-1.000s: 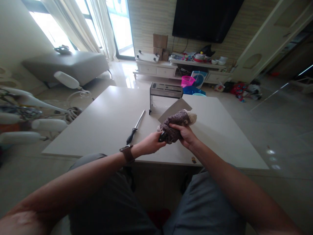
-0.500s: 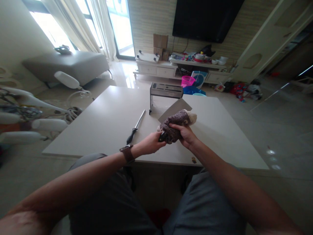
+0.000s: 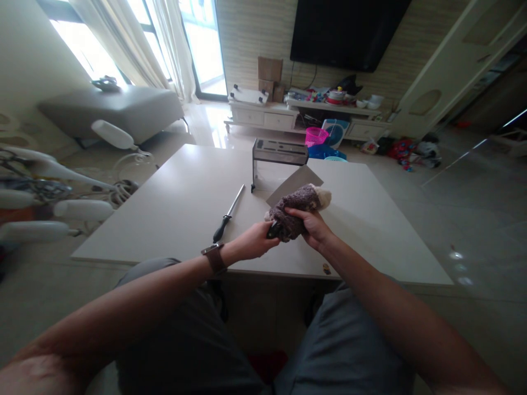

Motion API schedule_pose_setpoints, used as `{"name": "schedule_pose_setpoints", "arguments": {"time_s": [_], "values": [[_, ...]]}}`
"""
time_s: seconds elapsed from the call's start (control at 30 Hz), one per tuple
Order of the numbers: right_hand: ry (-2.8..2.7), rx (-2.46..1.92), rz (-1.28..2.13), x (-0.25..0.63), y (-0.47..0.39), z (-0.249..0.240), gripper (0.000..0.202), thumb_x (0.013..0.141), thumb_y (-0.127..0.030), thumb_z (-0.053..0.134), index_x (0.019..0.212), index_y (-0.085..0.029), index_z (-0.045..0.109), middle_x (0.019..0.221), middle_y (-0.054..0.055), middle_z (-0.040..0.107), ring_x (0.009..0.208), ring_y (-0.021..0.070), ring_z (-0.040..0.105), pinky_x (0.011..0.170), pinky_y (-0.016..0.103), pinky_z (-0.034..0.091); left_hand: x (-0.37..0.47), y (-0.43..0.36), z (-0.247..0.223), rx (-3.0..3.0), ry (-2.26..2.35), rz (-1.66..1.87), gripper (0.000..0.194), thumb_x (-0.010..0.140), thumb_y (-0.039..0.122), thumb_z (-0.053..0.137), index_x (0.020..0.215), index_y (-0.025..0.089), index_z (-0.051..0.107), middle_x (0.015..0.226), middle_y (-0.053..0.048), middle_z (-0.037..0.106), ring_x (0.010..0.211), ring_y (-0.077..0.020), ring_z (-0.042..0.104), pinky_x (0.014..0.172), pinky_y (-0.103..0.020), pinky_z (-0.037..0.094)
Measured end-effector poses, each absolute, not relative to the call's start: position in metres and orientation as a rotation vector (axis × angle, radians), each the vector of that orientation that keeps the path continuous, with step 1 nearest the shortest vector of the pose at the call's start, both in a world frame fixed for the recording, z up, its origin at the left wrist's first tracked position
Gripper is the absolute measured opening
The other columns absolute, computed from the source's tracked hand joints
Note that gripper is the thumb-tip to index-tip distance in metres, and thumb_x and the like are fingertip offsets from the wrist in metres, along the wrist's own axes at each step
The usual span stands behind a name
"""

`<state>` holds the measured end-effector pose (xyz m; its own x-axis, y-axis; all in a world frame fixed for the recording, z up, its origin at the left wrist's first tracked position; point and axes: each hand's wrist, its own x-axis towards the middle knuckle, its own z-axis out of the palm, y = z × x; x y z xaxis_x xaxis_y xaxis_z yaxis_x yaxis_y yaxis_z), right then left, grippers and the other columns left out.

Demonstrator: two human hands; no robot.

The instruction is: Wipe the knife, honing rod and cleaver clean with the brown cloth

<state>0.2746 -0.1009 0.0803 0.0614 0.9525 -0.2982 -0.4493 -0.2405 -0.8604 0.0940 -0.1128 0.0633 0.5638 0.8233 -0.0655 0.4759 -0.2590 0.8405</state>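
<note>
A cleaver with a broad grey blade (image 3: 295, 185) is held over the front middle of the white table (image 3: 164, 208). My left hand (image 3: 257, 240) is closed round its black handle. Wrapped over part of the blade is a brown-purple fluffy cloth (image 3: 294, 211) with a pale end. My right hand (image 3: 315, 227) grips this cloth from the right, thumb on top; its other fingers are mostly hidden. To the left lies a honing steel (image 3: 229, 214) with a black handle. Behind the blade stands a knife block (image 3: 280, 152) with a slotted dark top and see-through sides.
A small sticker-like spot (image 3: 326, 269) marks the table's front edge. Beyond the table are a pink basket (image 3: 316, 136) and a low white cabinet (image 3: 263, 117). White lamp shades (image 3: 84, 209) crowd the left side. My legs are under the front edge.
</note>
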Motion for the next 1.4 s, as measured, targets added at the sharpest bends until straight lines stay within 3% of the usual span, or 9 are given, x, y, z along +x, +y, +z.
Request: {"name": "schedule_pose_setpoints", "arguments": {"time_s": [0.2,0.47,0.77,1.27,1.4], "values": [[-0.627,-1.116,1.491,0.274,-0.101,0.080,0.036,0.062,-0.009,0.086,0.096,-0.016,0.076,0.096,0.004,0.082,0.085,0.0197,0.078,0.080,0.030,0.065,0.095,-0.113,0.063,1.933,1.032,0.511,0.016,0.087,0.029,0.058,0.092,0.015,0.065,0.073,-0.001,0.065,0.058,-0.0121,0.052,0.056,-0.024,0.041],[-0.635,-1.113,1.501,0.276,-0.099,0.077,0.035,0.061,-0.010,0.087,0.094,-0.016,0.076,0.095,0.004,0.082,0.085,0.0214,0.078,0.080,0.032,0.065,0.095,-0.114,0.065,1.878,1.047,0.487,0.014,0.086,0.029,0.059,0.090,0.016,0.063,0.067,0.000,0.062,0.051,-0.0113,0.052,0.048,-0.023,0.039],[-0.620,-0.971,1.442,0.272,-0.100,0.077,0.037,0.056,-0.012,0.090,0.090,-0.018,0.076,0.093,0.001,0.081,0.085,0.0199,0.077,0.082,0.031,0.065,0.099,-0.123,0.078,1.603,0.965,0.484,0.013,0.088,0.029,0.058,0.096,0.018,0.057,0.049,0.009,0.046,0.038,-0.0109,0.046,0.038,-0.020,0.036],[-0.890,-1.133,1.547,0.305,-0.089,0.098,0.045,0.045,-0.011,0.093,0.087,-0.015,0.077,0.091,0.006,0.081,0.085,0.0250,0.077,0.087,0.039,0.063,0.090,-0.111,0.081,1.673,1.051,0.502,0.013,0.089,0.031,0.059,0.088,0.019,0.055,0.051,0.007,0.047,0.041,-0.0107,0.046,0.040,-0.022,0.034],[-0.768,-1.014,1.521,0.291,-0.095,0.090,0.042,0.050,-0.015,0.093,0.088,-0.017,0.077,0.094,0.004,0.081,0.088,0.0235,0.077,0.091,0.039,0.062,0.093,-0.114,0.071,1.921,1.083,0.606,0.012,0.089,0.028,0.058,0.083,0.018,0.058,0.066,0.000,0.061,0.056,-0.0134,0.054,0.053,-0.025,0.039]]}}
